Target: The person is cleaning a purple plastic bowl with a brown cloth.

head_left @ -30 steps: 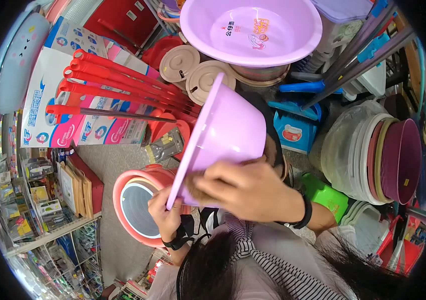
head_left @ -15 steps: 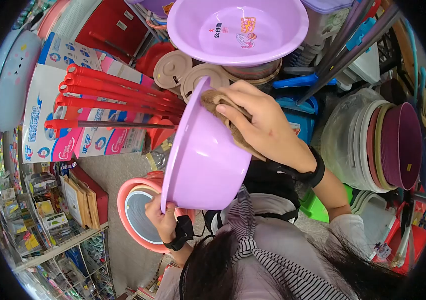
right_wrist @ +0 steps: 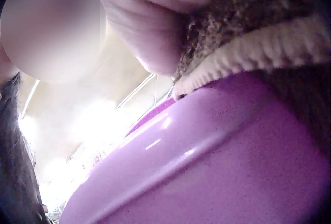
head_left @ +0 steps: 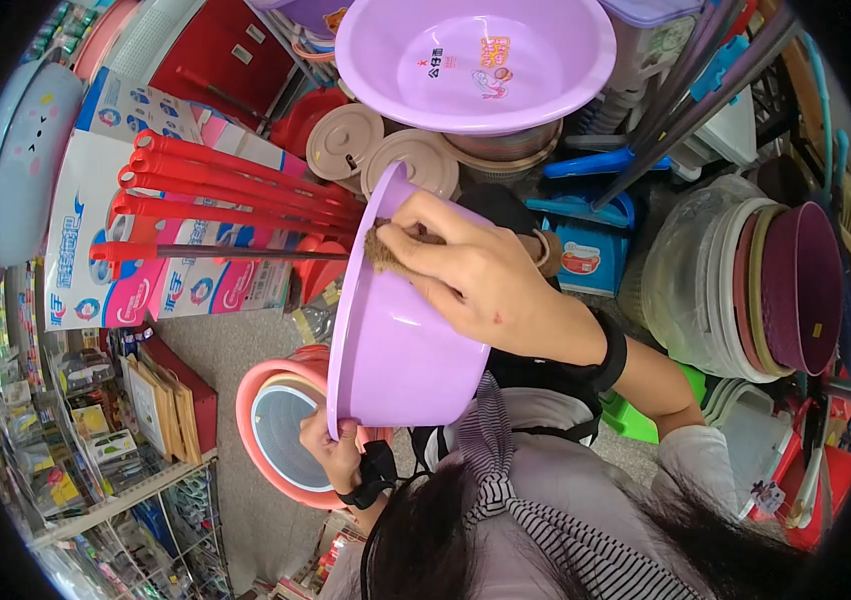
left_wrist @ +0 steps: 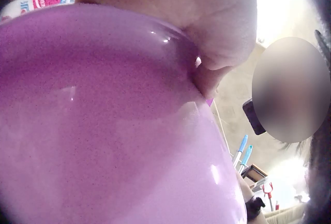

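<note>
A glossy light-purple plastic basin (head_left: 411, 350) is held tipped on its side in front of the body, its rim toward the left. My left hand (head_left: 334, 450) grips the lower end of that rim, thumb on the outer side; the left wrist view shows the hand (left_wrist: 207, 32) close against the basin wall (left_wrist: 103, 120). My right hand (head_left: 496, 275) holds a brown cloth (head_left: 396, 250) bunched under its fingers and presses it on the outer wall just below the rim. In the right wrist view the fuzzy cloth (right_wrist: 253, 43) with a pale hem lies against the purple surface (right_wrist: 232, 151).
Another purple basin (head_left: 476, 70) with printed figures sits ahead on a stack. Red-handled poles (head_left: 236, 185) lean at the left before printed boxes (head_left: 96, 225). Nested buckets (head_left: 281, 430) stand lower left, stacked bins (head_left: 796, 290) at the right, a blue dustpan (head_left: 586, 255) between.
The right hand moves the cloth from low on the basin up to the top near the rim, then down along the rim. The left hand keeps its grip as the basin turns slightly.
</note>
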### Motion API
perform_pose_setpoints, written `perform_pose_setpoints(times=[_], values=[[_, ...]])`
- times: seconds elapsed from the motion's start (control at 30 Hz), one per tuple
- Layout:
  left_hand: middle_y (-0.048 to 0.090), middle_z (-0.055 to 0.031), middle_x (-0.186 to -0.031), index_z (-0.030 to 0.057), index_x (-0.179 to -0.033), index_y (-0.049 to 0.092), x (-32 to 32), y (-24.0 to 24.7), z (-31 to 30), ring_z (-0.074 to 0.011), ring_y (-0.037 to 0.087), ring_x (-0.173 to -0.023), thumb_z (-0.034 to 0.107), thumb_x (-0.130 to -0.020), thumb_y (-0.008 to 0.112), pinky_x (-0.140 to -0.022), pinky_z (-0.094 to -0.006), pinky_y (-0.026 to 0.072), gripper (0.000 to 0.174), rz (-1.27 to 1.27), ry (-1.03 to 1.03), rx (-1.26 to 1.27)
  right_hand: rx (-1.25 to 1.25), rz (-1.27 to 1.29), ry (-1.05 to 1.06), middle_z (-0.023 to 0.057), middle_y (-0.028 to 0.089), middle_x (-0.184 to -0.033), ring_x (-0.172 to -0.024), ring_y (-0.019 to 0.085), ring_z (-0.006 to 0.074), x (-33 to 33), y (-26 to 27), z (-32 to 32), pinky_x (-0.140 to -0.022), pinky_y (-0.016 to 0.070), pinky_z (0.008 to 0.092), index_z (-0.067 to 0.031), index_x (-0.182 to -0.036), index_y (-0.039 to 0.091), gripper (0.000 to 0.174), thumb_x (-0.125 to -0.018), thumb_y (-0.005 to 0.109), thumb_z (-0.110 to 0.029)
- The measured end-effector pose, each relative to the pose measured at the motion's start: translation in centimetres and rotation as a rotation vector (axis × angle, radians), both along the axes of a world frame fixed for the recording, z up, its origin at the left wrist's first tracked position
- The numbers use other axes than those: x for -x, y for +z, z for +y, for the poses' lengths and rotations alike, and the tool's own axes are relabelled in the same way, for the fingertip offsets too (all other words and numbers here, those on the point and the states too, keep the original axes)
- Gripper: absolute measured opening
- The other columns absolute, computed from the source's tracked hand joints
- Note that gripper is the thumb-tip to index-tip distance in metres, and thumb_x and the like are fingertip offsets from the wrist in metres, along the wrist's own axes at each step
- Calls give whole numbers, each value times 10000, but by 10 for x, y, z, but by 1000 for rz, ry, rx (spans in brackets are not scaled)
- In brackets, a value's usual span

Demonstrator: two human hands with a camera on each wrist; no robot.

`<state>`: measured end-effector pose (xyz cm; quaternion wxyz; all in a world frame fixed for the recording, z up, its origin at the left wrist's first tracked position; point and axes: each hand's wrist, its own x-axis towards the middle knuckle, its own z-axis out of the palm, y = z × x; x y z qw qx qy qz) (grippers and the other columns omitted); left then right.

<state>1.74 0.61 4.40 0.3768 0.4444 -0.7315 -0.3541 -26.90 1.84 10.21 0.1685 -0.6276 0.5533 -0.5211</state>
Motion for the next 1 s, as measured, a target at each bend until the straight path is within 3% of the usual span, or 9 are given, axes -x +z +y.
perform_pose_setpoints(times=[0.13,0.33,0.4,0.53,0.63,0.73,0.8,0.83,1.0], values=[[460,26,-560,-1,-653,511,-2,1,0,-58,385,-530,597,-872,628,-488,-263,237,648,20,-30,-33,24,102,38,121,517,-998,-831,588,307,-5,4,3,-701,477,400,41,-1065,581,285,-784,588,-7],[505,18,-608,-27,-725,547,-7,-2,-2,-62,432,-556,560,-885,636,-499,-246,293,615,33,-55,-84,61,241,86,117,526,-1006,-836,601,269,-17,8,8,-710,495,382,48,-1030,592,256,-805,564,-71],[489,-6,-535,-17,-674,558,0,1,-4,-77,414,-484,475,-873,682,-459,-263,280,545,83,-17,-34,147,232,129,103,533,-1018,-840,604,241,-21,6,9,-726,501,363,39,-1029,596,273,-791,571,-92],[508,-13,-551,-21,-697,573,3,2,-5,-75,439,-511,494,-882,667,-474,-257,305,555,39,20,-11,162,240,262,90,536,-1021,-850,611,223,-24,11,19,-753,503,347,27,-1043,601,327,-753,597,-125],[512,-9,-551,-33,-746,600,9,8,-6,-79,463,-529,498,-894,650,-493,-254,342,553,67,52,8,143,211,205,92,536,-997,-813,623,231,-21,17,25,-724,518,337,21,-1063,600,327,-763,607,-108],[562,-11,-625,-51,-855,621,15,13,-8,-87,505,-577,476,-922,626,-539,-250,390,532,113,102,-66,121,163,131,98,533,-965,-744,634,241,-8,22,33,-639,523,342,16,-1068,599,289,-792,622,-68],[618,-29,-774,-66,-972,608,25,18,-8,-103,558,-691,450,-945,605,-628,-248,429,517,400,148,-87,67,54,12,107,536,-968,-702,634,246,3,25,42,-580,507,364,19,-1097,594,305,-802,646,-37],[635,-68,-942,-72,-1069,572,19,17,-7,-128,591,-816,440,-951,595,-722,-264,459,526,445,145,-145,154,-9,-24,113,548,-987,-654,626,256,8,17,40,-530,489,370,25,-1148,584,337,-822,661,-14],[633,-81,-1007,-67,-1119,551,19,13,-3,-147,608,-863,440,-943,603,-775,-289,484,539,653,219,-253,110,-111,-96,151,550,-1020,-728,521,187,23,18,53,-663,436,276,108,-1147,588,282,-890,624,-2]])
